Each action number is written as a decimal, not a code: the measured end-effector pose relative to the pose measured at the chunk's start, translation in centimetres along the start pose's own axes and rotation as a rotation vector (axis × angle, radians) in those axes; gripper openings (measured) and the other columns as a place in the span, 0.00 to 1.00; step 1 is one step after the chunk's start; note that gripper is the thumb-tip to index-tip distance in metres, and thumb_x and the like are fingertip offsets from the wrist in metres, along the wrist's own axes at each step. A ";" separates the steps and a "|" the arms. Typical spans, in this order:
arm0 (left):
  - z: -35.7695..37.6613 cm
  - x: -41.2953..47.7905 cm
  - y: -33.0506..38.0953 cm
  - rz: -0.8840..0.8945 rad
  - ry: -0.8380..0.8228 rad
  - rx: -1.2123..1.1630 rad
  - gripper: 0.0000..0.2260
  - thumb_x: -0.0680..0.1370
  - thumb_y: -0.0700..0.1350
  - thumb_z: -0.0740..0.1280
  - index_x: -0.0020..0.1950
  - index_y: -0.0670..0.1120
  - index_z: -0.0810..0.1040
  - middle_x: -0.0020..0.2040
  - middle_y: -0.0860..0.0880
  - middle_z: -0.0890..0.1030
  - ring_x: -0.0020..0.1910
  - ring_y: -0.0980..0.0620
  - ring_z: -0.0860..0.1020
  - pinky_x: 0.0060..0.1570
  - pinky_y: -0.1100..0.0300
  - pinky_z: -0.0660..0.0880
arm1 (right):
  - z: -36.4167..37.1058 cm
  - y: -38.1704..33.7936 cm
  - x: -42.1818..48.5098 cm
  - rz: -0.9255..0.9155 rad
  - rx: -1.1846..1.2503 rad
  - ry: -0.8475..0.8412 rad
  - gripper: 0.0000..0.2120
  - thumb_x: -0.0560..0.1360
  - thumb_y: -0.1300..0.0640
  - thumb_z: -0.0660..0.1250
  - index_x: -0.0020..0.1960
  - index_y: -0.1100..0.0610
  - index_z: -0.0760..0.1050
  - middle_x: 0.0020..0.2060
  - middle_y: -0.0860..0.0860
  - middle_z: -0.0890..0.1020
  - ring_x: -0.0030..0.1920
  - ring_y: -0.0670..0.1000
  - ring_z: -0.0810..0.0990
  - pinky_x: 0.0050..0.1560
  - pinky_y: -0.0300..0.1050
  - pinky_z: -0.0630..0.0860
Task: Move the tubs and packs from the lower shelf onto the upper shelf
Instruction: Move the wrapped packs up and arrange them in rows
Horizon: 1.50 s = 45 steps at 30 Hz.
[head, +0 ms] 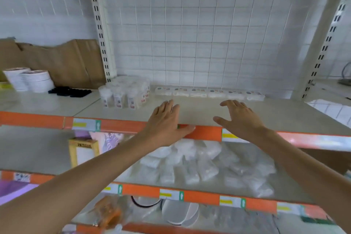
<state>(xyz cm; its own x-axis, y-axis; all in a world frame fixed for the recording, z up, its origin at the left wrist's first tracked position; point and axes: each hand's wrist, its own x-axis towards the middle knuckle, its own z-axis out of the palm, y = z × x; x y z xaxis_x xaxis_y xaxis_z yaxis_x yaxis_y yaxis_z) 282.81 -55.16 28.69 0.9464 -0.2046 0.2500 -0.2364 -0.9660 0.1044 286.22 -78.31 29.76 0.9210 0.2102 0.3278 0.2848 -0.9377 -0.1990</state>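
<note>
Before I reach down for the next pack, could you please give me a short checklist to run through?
1. Left hand free: ok, fingers straight, holds nothing.
2. Right hand free: ok, open, holds nothing.
3. Room on the upper shelf: ok, the front is bare ahead of the row of packs.
4. Something to pick: ok, a pile of packs lies on the lower shelf, below the hands.
5. Tubs stable: ok, upright in a cluster at the upper shelf's left end.
6. Any tubs on the lower shelf: cannot tell, too blurred.
</note>
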 end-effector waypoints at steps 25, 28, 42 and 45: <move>7.0 -15.3 1.7 0.038 -0.081 -0.009 0.37 0.79 0.66 0.57 0.78 0.43 0.54 0.80 0.44 0.50 0.79 0.46 0.49 0.75 0.53 0.48 | 7.6 -3.5 -16.7 0.062 0.016 -0.160 0.26 0.78 0.45 0.63 0.72 0.53 0.64 0.70 0.51 0.70 0.70 0.54 0.66 0.67 0.47 0.64; 9.1 -14.3 1.1 0.027 -0.123 0.005 0.37 0.79 0.66 0.56 0.78 0.42 0.55 0.80 0.44 0.50 0.79 0.46 0.49 0.75 0.52 0.49 | 9.7 -2.6 -16.0 0.072 0.007 -0.182 0.26 0.79 0.45 0.62 0.73 0.54 0.64 0.70 0.51 0.69 0.70 0.54 0.67 0.67 0.48 0.64; 21.7 -6.9 -0.8 0.010 -0.266 0.022 0.27 0.81 0.52 0.60 0.78 0.46 0.58 0.80 0.45 0.55 0.78 0.45 0.53 0.74 0.53 0.51 | 20.6 3.0 -9.0 0.107 0.060 -0.255 0.23 0.80 0.49 0.62 0.72 0.54 0.65 0.71 0.53 0.67 0.69 0.55 0.66 0.67 0.49 0.64; 23.0 -4.2 -0.4 0.137 -0.280 0.085 0.29 0.79 0.41 0.61 0.79 0.48 0.55 0.80 0.47 0.53 0.78 0.45 0.53 0.74 0.53 0.51 | 22.4 4.2 -6.8 0.109 0.091 -0.202 0.21 0.80 0.49 0.63 0.70 0.55 0.69 0.70 0.54 0.68 0.69 0.57 0.66 0.67 0.50 0.63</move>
<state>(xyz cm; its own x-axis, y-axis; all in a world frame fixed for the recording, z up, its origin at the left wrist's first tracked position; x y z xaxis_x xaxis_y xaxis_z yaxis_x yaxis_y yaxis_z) 284.02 -57.59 5.47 0.9338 -0.3573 -0.0198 -0.3573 -0.9340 0.0046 287.10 -77.47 6.06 0.9794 0.1690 0.1109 0.1956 -0.9309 -0.3086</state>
